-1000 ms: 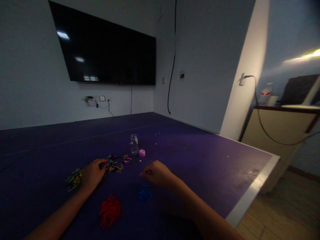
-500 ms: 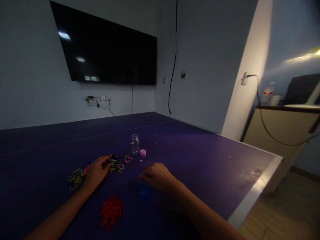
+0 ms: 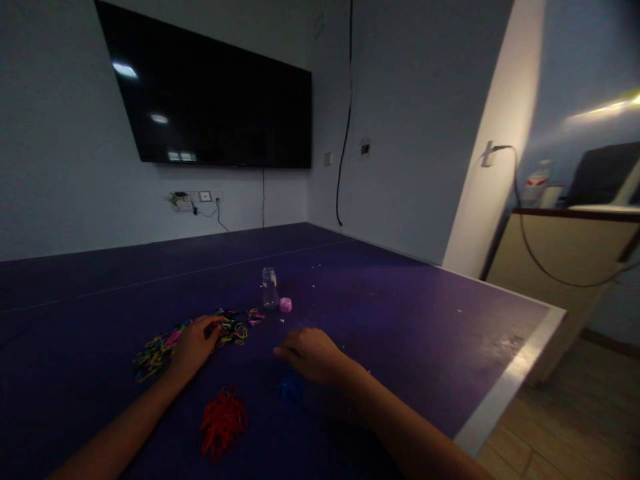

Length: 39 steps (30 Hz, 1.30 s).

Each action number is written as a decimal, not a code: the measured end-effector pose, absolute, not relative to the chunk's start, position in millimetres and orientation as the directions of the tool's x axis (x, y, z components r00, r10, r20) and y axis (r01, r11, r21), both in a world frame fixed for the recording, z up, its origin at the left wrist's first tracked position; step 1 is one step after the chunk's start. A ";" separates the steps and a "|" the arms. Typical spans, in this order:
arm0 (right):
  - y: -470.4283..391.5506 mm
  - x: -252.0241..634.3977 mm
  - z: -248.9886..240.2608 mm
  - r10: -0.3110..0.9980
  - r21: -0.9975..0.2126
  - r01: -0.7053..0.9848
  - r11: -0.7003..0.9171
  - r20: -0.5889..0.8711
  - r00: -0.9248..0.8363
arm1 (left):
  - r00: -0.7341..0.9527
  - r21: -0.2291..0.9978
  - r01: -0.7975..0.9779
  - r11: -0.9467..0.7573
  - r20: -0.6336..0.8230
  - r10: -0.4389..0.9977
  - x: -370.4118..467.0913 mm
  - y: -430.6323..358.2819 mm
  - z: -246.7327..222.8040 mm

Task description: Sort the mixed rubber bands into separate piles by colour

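Observation:
My left hand [image 3: 196,345] rests on a spread-out pile of mixed-colour rubber bands [image 3: 153,357], yellow, pink, green and dark. Its thumb and forefinger are pinched together at the right part of the pile; what lies between them is too small to make out. My right hand [image 3: 311,355] hovers over the purple table, just above a small heap of blue rubber bands [image 3: 291,388]. Its fingers are closed and pointing left, their tips partly hidden. Nearer to me, between my forearms, lies a heap of red rubber bands [image 3: 223,423].
Beyond my hands stands a clear, uncapped bottle [image 3: 270,290], with a pink cap [image 3: 285,305] beside it. Small white scraps dot the purple table [image 3: 400,313], whose pale edge runs along the right. A cabinet [image 3: 560,260] with a bottle on top stands past that edge.
My right hand has shifted slightly left. The thumb and forefinger of my left hand have come closer together over the pile.

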State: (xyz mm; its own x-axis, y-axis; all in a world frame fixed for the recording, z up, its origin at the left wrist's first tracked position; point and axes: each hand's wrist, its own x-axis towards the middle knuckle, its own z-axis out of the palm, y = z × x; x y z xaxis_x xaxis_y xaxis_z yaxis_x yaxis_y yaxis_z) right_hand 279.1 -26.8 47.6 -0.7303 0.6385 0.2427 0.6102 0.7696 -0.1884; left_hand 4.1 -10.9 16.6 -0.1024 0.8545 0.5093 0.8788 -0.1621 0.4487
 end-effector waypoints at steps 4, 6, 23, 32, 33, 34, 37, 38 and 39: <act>-27.5 273.3 42.5 0.511 -0.289 0.434 0.853 0.301 -0.805 | -0.148 0.455 0.877 -0.153 0.559 0.816 2.3 -11.3 17.1; -27.1 271.0 38.6 0.490 -0.358 0.381 0.852 0.291 -0.822 | -0.167 0.460 0.877 -0.138 0.561 0.811 1.7 -11.5 17.4; -22.2 273.4 33.0 0.601 -0.500 0.431 0.751 0.249 -0.759 | -0.371 0.535 0.845 -0.009 0.597 0.711 -13.0 -7.8 11.6; -27.5 274.0 43.9 0.648 -0.184 0.623 0.761 0.274 -0.711 | -0.100 0.282 0.957 -0.072 0.550 0.829 1.3 -9.4 17.1; -28.1 274.1 44.9 0.644 -0.155 0.627 0.763 0.271 -0.716 | -0.111 0.284 0.957 -0.054 0.534 0.838 1.6 -9.3 16.8; -28.7 274.2 45.6 0.636 -0.135 0.626 0.768 0.269 -0.723 | -0.128 0.292 0.956 -0.033 0.514 0.848 1.3 -8.9 16.4; -29.3 274.0 45.3 0.616 -0.108 0.612 0.784 0.266 -0.742 | -0.175 0.331 0.944 0.016 0.457 0.872 -1.7 -6.6 14.6; -29.2 273.9 44.7 0.610 -0.103 0.606 0.788 0.264 -0.748 | -0.183 0.341 0.940 0.023 0.446 0.876 -2.9 -5.6 13.8; -29.0 273.8 44.1 0.604 -0.099 0.602 0.792 0.262 -0.752 | -0.190 0.350 0.936 0.026 0.441 0.877 -4.0 -4.8 13.0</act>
State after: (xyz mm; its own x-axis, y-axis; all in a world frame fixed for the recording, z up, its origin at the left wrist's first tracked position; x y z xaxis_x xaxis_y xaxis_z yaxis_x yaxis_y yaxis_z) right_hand 273.8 -29.0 44.1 -0.7525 0.6044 0.2617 0.6020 0.7923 -0.0991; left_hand -4.0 -4.8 13.0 -0.1896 0.8773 0.4408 0.9363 0.0263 0.3503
